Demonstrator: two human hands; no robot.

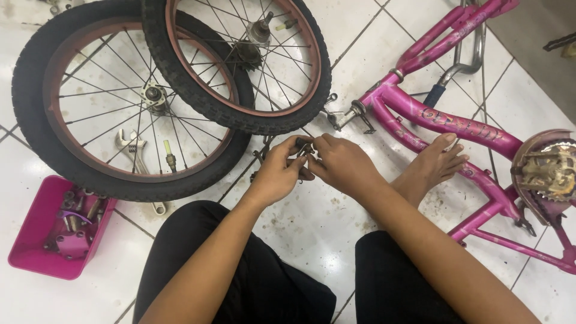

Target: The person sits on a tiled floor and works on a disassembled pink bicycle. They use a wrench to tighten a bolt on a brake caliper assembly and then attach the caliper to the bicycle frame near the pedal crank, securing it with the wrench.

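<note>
Above the white tiled floor, between the knees, a small dark metal part is pinched between the fingers of the left hand and the right hand, which are pressed close together. Two bicycle wheels are laid just beyond, a pink bicycle frame to the right, and a pink tray of hardware to the left.

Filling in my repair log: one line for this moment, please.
left hand and right hand: pinching small dark part | near: wheels, pink frame
</note>
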